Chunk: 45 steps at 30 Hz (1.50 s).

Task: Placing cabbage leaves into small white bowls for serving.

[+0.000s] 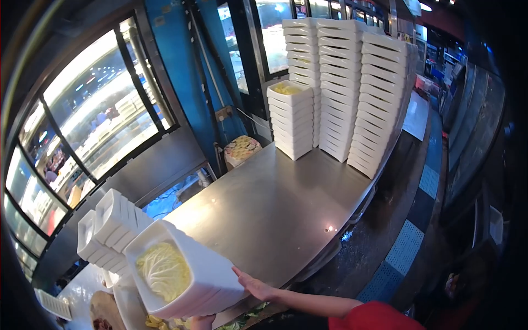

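A tilted stack of white square dishes (214, 268) is between my hands at the lower middle, its top facing left. Pale yellow-green cabbage leaf (164, 270) fills the top dish. My right hand (256, 285) presses along the stack's bottom end, fingers extended. Lower down, my left hand (203, 321) supports the stack's near side, partly cut off by the frame's bottom edge. Both hands touch the same stack. Beyond, on the steel table (268, 214), stands a shorter stack of dishes (292, 123) topped with yellow food (286, 88).
Tall stacks of white dishes (338, 95) rise at the table's far end. More empty-topped dishes (109, 231) stand at left, near a round wooden board (105, 309). A patterned stool (242, 148) sits behind the table. Floor mats (404, 247) run along the right.
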Each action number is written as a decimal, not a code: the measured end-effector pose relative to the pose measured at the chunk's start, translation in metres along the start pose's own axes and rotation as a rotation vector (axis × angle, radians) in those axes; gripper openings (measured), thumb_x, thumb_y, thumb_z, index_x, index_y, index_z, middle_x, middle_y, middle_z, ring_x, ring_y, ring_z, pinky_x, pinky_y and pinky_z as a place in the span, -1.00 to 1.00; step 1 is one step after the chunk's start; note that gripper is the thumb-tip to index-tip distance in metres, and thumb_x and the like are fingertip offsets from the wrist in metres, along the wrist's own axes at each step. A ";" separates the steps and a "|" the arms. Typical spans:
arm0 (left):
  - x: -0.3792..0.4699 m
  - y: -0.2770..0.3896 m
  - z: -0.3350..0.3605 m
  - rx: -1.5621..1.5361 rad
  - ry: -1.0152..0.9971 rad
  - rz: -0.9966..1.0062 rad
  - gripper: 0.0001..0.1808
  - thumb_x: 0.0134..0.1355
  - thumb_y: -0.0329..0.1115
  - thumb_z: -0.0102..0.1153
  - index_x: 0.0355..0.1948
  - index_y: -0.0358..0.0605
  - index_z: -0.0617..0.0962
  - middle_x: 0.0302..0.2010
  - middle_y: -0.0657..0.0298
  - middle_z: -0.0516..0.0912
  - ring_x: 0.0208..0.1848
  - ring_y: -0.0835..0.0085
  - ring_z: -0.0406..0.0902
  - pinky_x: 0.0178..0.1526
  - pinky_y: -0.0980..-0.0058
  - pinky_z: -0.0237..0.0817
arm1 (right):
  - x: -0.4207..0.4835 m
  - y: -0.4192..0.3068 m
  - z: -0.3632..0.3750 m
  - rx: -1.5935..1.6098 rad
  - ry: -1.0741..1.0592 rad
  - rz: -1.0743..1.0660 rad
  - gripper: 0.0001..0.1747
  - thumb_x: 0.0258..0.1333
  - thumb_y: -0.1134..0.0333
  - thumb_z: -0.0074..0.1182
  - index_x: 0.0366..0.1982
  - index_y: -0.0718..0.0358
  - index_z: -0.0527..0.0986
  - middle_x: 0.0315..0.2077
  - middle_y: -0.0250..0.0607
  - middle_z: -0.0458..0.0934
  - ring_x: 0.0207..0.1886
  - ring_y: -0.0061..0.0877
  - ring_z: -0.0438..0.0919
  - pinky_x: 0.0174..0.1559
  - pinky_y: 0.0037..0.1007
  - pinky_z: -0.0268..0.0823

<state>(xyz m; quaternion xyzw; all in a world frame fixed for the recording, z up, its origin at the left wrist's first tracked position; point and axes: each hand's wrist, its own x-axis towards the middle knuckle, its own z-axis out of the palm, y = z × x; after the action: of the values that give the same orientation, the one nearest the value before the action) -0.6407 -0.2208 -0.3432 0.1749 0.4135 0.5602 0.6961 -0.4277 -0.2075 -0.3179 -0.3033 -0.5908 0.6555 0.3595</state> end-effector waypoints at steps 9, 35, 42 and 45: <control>0.037 0.001 0.072 0.238 -0.100 0.046 -0.42 0.27 0.11 -0.16 0.14 -0.06 0.42 0.09 0.21 0.51 0.14 0.21 0.40 0.11 0.10 0.30 | 0.000 -0.011 -0.063 0.030 0.006 0.102 -0.26 0.36 -0.06 -0.47 0.35 0.31 -0.10 0.37 -0.05 -0.14 0.44 -0.28 -0.20 0.40 -0.36 -0.37; 0.262 -0.133 0.438 0.077 -0.275 -0.327 0.07 0.03 0.62 -0.46 0.39 0.11 0.04 0.42 0.17 -0.01 0.40 0.01 -0.05 0.29 -0.23 -0.19 | -0.171 -0.011 -0.288 0.076 1.004 0.442 -0.76 0.18 0.24 0.06 -0.33 0.30 0.57 -0.45 -0.31 0.60 -0.38 -0.62 0.58 -0.38 -0.57 0.38; 0.342 -0.148 0.470 0.123 -0.473 -0.253 0.09 -0.01 0.65 -0.63 0.40 0.16 0.02 0.41 0.14 0.01 0.40 -0.05 -0.07 0.28 -0.31 -0.23 | -0.275 0.024 -0.273 -0.306 1.225 0.574 -0.73 0.03 0.16 0.16 -0.46 0.24 0.61 -0.62 -0.28 0.60 -0.50 -0.60 0.58 -0.36 -0.45 0.40; 0.349 -0.132 0.486 0.274 -0.297 -0.333 0.24 -0.18 0.75 -0.68 0.41 0.15 0.01 0.44 0.17 -0.07 0.43 -0.13 -0.24 0.13 -0.57 -0.49 | -0.306 0.051 -0.261 -0.293 1.333 0.705 -0.69 -0.01 0.11 0.11 -0.40 0.21 0.62 -0.40 -0.01 0.62 -0.29 -0.16 0.60 -0.21 -0.22 0.42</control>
<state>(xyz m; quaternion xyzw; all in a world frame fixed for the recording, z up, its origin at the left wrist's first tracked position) -0.1713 0.1675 -0.2789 0.2773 0.4022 0.3446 0.8016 -0.0484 -0.3186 -0.4076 -0.8495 -0.1985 0.3249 0.3654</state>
